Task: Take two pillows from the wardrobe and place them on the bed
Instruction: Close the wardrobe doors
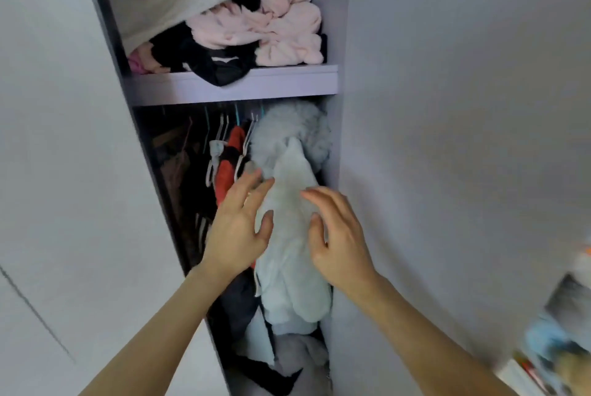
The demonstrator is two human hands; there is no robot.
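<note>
Both the left hand [238,229] and right hand [335,235] reach, fingers spread, around the pale pillow [291,267] in the wardrobe [233,85]; gripping it should come next.

Blurred colourful heap [556,331], cut off right

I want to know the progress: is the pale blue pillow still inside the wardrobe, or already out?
Still inside. The pale blue pillow stands on end below the shelf, between both open hands: left hand, right hand.
</note>
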